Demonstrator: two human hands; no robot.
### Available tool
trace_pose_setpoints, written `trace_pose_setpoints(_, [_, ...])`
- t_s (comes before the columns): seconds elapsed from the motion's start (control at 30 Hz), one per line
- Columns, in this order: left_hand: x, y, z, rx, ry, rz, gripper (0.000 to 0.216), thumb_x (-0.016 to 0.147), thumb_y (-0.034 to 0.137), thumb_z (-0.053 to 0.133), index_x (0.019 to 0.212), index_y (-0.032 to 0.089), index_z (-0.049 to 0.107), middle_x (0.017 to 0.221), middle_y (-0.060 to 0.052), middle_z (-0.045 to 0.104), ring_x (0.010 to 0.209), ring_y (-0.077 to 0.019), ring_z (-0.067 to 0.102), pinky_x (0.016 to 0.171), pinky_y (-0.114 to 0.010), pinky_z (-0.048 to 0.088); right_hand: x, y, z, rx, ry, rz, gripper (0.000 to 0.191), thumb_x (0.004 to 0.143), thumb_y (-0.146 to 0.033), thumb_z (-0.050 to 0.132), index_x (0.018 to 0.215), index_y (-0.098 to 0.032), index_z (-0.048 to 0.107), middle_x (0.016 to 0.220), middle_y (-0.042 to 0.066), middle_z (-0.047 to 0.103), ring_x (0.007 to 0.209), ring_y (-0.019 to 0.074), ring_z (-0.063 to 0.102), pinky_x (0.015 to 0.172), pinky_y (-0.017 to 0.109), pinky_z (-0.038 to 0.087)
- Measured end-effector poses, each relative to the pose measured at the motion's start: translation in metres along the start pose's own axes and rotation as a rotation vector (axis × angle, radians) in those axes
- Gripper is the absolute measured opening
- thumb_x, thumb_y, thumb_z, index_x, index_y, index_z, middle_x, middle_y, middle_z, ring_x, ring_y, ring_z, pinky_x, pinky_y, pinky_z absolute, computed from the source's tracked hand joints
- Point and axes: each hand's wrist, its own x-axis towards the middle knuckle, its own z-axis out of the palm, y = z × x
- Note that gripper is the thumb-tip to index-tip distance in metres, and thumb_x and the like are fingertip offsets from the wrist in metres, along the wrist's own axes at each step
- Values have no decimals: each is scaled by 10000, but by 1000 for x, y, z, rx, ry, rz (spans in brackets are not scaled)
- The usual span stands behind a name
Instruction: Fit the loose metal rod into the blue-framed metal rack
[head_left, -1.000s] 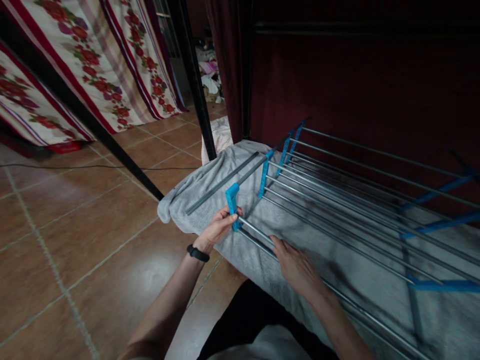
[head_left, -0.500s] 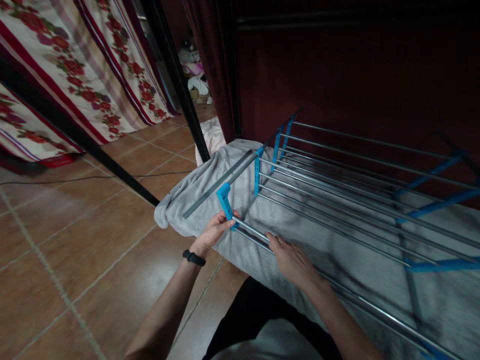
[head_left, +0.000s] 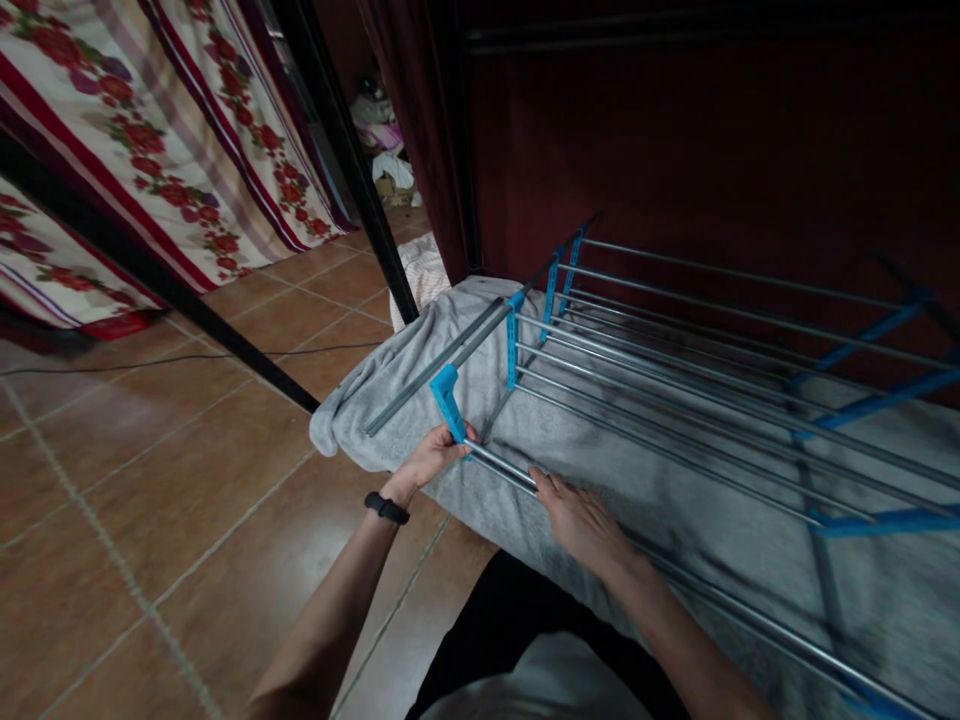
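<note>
A metal rack with blue plastic brackets and several thin silver rods [head_left: 675,352] lies on a grey blanket [head_left: 420,350]. My left hand [head_left: 433,455] is closed around the lower end of the front blue bracket [head_left: 448,402], where a silver rod [head_left: 501,463] meets it. My right hand [head_left: 581,515] grips that same rod a short way along, its fingers over the top. A second rod runs just below it, close alongside. The fingertips of both hands are partly hidden behind the parts.
Black metal posts [head_left: 352,170] stand left of the blanket, beside a tiled floor [head_left: 225,480]. A flowered curtain [head_left: 172,150] hangs at far left. A thin dark cable [head_left: 225,355] crosses the floor. Behind the rack is a dark red backdrop [head_left: 675,140].
The two hands stay on the bracket and rod. The bracket has shifted slightly left, and the right hand's end of the rod now sits marginally closer to the lower rod.
</note>
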Motion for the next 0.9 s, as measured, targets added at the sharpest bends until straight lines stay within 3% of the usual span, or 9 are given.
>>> trace_pose_setpoints(0.47, [1,-11,0,129,22,56,377,771,507,933,944,225,751,897,-28,741,867,-214,645,856,-373,523,0,-3,-2,6,7,-3,636,1087,-152,200,1662,-220,464,1483,132,732,1184,251,771,1000,372,554])
trace_pose_setpoints(0.9, [-4,-10,10,205,153,82,321,778,481,916,858,241,718,846,-27,697,912,-247,650,883,-400,530,7,3,-6,178,-19,-20,540,1140,-304,254,1591,-222,541,1387,110,789,1242,256,760,1037,368,544])
